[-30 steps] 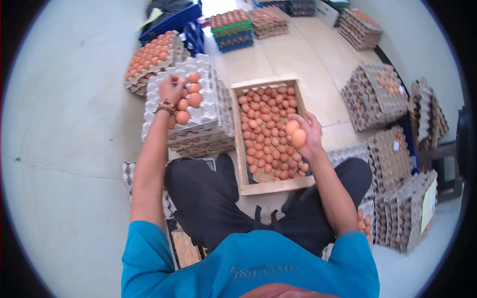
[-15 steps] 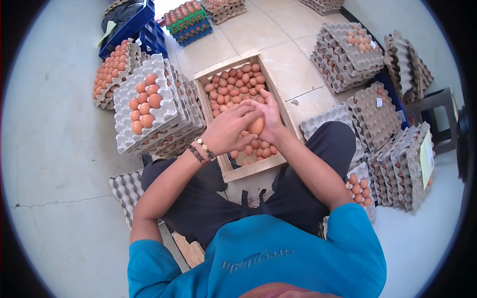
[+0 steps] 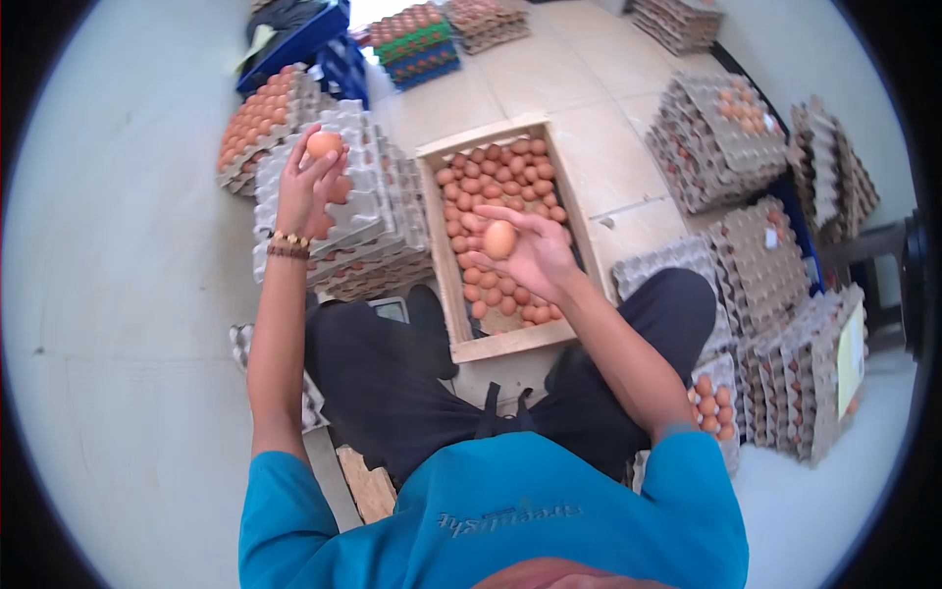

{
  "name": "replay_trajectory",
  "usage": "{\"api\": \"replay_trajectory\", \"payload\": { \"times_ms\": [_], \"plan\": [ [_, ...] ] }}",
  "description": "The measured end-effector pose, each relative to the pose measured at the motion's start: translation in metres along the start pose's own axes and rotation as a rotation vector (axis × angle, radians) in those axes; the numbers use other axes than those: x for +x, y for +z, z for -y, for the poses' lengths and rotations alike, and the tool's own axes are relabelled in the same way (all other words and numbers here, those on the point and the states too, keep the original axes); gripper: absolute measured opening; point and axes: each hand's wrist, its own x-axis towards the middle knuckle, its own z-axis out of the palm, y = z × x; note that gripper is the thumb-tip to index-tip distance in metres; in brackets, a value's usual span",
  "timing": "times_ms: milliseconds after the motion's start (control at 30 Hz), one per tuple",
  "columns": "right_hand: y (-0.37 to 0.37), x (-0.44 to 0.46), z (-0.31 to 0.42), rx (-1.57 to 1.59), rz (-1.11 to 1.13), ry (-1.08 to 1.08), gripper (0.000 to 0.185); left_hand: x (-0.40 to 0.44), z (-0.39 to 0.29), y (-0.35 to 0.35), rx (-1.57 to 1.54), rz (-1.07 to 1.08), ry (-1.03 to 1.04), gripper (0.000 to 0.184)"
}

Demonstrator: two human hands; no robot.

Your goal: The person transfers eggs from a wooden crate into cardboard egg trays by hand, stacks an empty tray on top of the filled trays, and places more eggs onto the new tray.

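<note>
My left hand (image 3: 302, 196) is raised over the stack of grey egg trays (image 3: 378, 211) on the left, its fingers around a brown egg (image 3: 324, 144). Some eggs on the top tray are partly hidden behind that hand. Above the wooden crate (image 3: 508, 348) my right hand (image 3: 542, 257) is turned palm up and holds another egg (image 3: 498, 240), lighter brown, in its curled fingers. Many loose brown eggs (image 3: 498, 177) lie in the crate under and beyond the right hand.
Left of the crate, a tilted tray full of eggs (image 3: 265, 118) leans by blue crates (image 3: 294, 44). Green and blue egg trays (image 3: 417, 44) stand at the back. Several tray stacks (image 3: 721, 137) line the right side, with a tray of eggs (image 3: 713, 402) beside my right knee.
My hands were together over the crate around an egg. The left has moved away up and left with an egg; the right stays over the crate, now showing an egg in its palm.
</note>
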Motion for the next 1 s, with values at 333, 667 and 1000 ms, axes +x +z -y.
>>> {"api": "replay_trajectory", "payload": {
  "times_ms": [333,667,1000],
  "plan": [
    [-0.008,-0.001,0.002,-0.126,-0.072,-0.03,0.041,0.066,0.013,-0.125,0.738,-0.26,0.192,0.044],
    [-0.019,-0.006,0.026,-0.114,-0.218,-0.236,0.037,0.071,0.036,-0.158,1.372,-0.426,0.107,0.036],
    [-0.028,-0.149,0.132,-0.072,-0.109,-1.003,0.046,0.054,0.042,-0.121,0.936,-0.354,0.385,0.03]
  ]
}}
